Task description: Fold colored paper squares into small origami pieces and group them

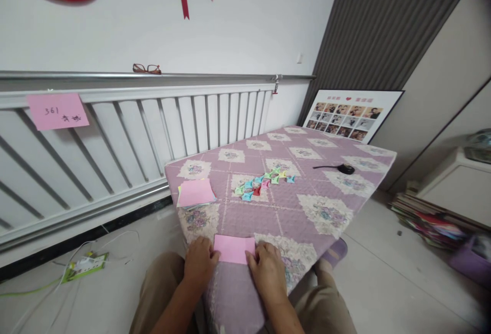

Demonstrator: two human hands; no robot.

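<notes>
Between the two hands in the head view lies a pink paper [234,249], flat on the patterned tablecloth [264,221]. The left hand [199,262] has its fingers curled, thumb at the paper's left edge; the right hand [267,272] sets its thumb at the lower right corner. Whether either pinches it or merely presses, I cannot tell. Such paper should be light, limp and easily creased, apt to slide on cloth; its side edges look the best hold, pinched lightly. Beyond the left hand sits a paper stack [196,192]; ahead of the right hand, small coloured clips [265,184] lie scattered.
</notes>
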